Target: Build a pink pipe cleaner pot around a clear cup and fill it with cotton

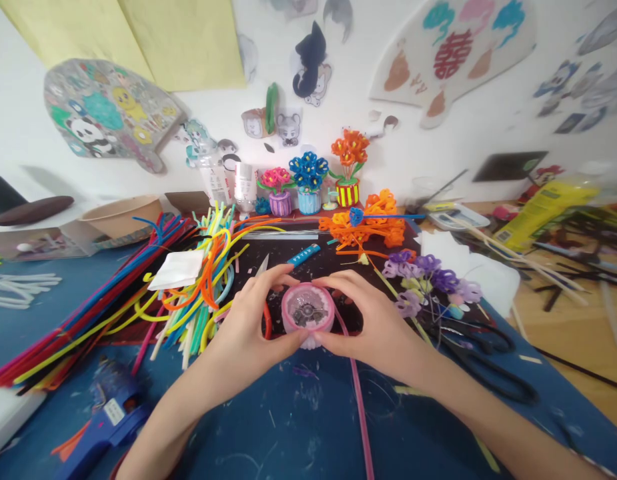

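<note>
Between my two hands is a small round clear plastic cup (308, 308) with pink pipe cleaner round its rim. My left hand (255, 310) grips its left side, thumb at the front. On the right side my right hand (365, 313) grips it the same way, and both thumbs nearly meet at the near edge. From the cup a long pink pipe cleaner (359, 407) trails down over the table toward me. Just beyond my left fingers lie a pointed metal blade (263, 266) and a blue strip (304, 256).
Bundles of coloured pipe cleaners (201, 293) lie at left, with a blue glue gun (111, 427) in front. To the right are purple pipe-cleaner flowers (428, 273) and black scissors (488, 360). Three small flower pots, including a blue one (309, 200), stand along the wall.
</note>
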`<state>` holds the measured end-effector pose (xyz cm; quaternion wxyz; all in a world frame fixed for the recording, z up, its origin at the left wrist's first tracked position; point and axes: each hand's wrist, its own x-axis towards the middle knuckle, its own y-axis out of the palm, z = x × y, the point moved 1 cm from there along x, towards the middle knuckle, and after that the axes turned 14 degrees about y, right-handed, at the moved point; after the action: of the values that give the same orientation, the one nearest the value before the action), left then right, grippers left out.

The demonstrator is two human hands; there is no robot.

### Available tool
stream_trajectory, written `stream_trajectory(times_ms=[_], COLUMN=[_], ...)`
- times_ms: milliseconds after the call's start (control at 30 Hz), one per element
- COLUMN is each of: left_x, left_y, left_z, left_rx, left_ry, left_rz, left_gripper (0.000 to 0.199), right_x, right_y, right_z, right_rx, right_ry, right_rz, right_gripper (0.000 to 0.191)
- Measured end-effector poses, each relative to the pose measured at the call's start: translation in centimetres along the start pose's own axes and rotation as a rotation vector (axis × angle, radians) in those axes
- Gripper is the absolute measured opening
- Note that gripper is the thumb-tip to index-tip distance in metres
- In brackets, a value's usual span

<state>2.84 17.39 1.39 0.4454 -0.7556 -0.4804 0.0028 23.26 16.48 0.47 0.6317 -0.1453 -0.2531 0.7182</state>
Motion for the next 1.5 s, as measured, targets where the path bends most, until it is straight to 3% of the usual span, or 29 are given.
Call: stream_trajectory(times_ms=[733, 800, 900, 1000, 1100, 1167, 1200, 1267, 1367, 1500], left_x=[0.2, 0.1, 0.2, 0.5, 0.5, 0.3, 0.2, 0.1, 0.3, 0.4], left_y=[0.6, 0.4, -0.5, -1.6, -2.3, -2.5, -2.6, -2.5, -2.0, -1.1], left_z=[-0.4, -0.4, -0.6, -0.7, -0.5, -0.4, -0.5, -0.7, -1.5, -1.9], left_rx=[-0.021, -0.028, -0.008, 0.046, 0.144, 0.308, 0.381, 0.423, 0.265, 0.019], left_ry=[-0.005, -0.014, -0.024, -0.024, -0.045, -0.081, -0.094, -0.074, 0.051, 0.082], left_rz=[-0.009, 0.004, -0.004, -0.083, -0.241, -0.335, -0.355, -0.327, -0.221, -0.123], left_gripper=[0.065, 0.065, 0.066, 0.059, 0.036, 0.019, 0.02, 0.026, 0.027, 0.057], right_x=[0.3, 0.3, 0.2, 0.1, 0.1, 0.2, 0.1, 0.0, -0.5, -1.0], right_y=[0.8, 0.7, 0.8, 1.3, 1.6, 1.5, 1.3, 0.8, 0.2, -0.1], right_z=[-0.7, -0.8, -1.3, -1.5, -0.9, -0.4, -0.2, 0.1, 0.3, 0.2], right_rx=[0.055, 0.058, 0.109, 0.123, 0.083, 0.069, 0.059, 0.027, -0.06, -0.2], right_ry=[0.017, 0.029, 0.076, 0.127, 0.135, 0.106, 0.08, 0.004, -0.133, -0.226], right_rz=[-0.026, -0.006, 0.037, 0.088, 0.109, 0.07, 0.028, -0.078, -0.194, -0.23], right_gripper=[0.049, 0.053, 0.075, 0.087, 0.067, 0.057, 0.056, 0.06, 0.064, 0.069])
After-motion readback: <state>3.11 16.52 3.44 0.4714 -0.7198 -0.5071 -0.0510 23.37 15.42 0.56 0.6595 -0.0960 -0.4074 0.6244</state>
